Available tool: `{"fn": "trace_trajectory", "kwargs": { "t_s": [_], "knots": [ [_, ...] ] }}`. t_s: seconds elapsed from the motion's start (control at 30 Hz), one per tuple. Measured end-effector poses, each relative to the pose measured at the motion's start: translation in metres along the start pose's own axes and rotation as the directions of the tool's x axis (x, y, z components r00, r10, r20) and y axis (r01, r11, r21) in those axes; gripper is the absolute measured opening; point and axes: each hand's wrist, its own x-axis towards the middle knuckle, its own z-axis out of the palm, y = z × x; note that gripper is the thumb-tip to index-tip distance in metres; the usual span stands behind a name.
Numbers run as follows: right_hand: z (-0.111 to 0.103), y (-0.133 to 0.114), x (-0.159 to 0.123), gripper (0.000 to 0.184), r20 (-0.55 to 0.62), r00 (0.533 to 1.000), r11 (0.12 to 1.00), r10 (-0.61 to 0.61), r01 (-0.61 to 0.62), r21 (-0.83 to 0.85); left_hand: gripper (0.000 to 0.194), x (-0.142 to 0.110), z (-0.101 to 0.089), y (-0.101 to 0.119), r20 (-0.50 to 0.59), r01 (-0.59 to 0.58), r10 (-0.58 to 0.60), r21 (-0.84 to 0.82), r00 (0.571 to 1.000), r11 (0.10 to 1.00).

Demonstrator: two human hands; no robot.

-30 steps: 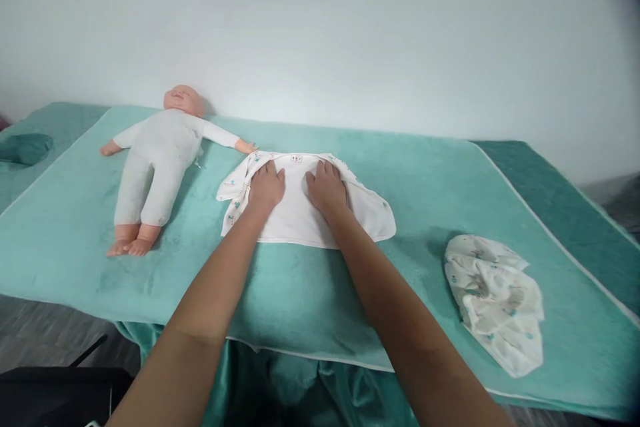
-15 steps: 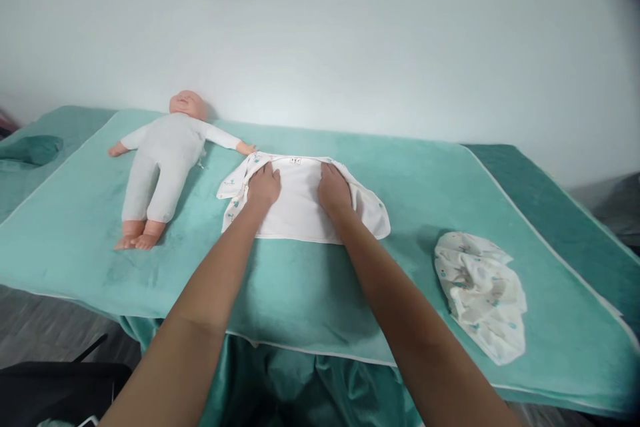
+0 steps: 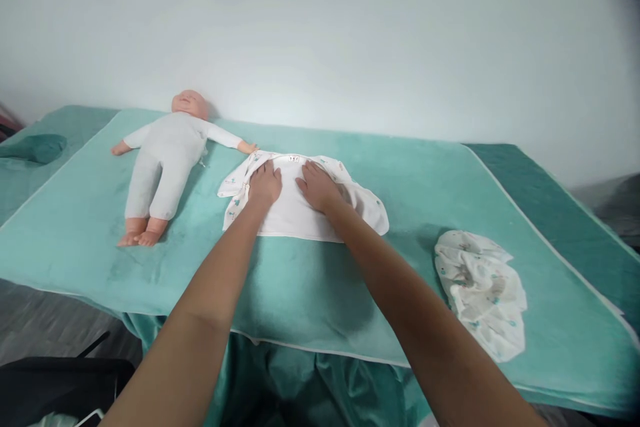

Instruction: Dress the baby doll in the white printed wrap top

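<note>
White fabric of a small printed garment (image 3: 296, 215) lies spread under both my palms, just beside the doll (image 3: 170, 140), on the side where its outstretched arm (image 3: 223, 136) reaches toward the cloth. My left hand (image 3: 265, 185) presses nearer the doll, my right hand (image 3: 319, 187) farther from it; both are wide and flat, palms down. Well apart from the doll, past the garment, sits a crumpled printed cloth (image 3: 481, 290); green covering (image 3: 295, 287) runs beneath the doll.
</note>
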Motion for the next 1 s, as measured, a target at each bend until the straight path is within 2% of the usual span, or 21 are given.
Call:
{"fn": "trace_trajectory", "kwargs": {
  "t_s": [0.1, 0.2, 0.5, 0.77, 1.0],
  "knots": [
    [0.003, -0.015, 0.011, 0.065, 0.002, 0.991, 0.990, 0.136, -0.136, -0.019, 0.060, -0.001, -0.001, 0.000, 0.000, 0.012, -0.012, 0.004, 1.000, 1.000],
    [0.010, -0.027, 0.016, 0.066, -0.065, 0.969, 0.971, 0.237, -0.238, 0.005, 0.059, 0.000, 0.000, 0.000, 0.011, 0.020, -0.020, 0.005, 1.000, 1.000],
    [0.020, -0.025, 0.012, 0.069, -0.130, 0.961, 0.970, 0.244, -0.238, 0.056, 0.057, 0.000, 0.001, 0.001, 0.004, 0.030, -0.030, -0.009, 1.000, 0.999],
    [0.018, -0.029, 0.003, 0.071, -0.108, 0.968, 0.974, 0.228, -0.228, 0.011, 0.059, -0.003, -0.003, 0.002, 0.015, 0.011, -0.012, 0.007, 1.000, 1.000],
    [0.017, -0.032, -0.007, 0.070, -0.115, 0.969, 0.976, 0.217, -0.217, 0.014, 0.063, -0.011, -0.003, -0.003, 0.054, -0.055, 0.054, 0.033, 0.997, 0.998]
  ]
}}
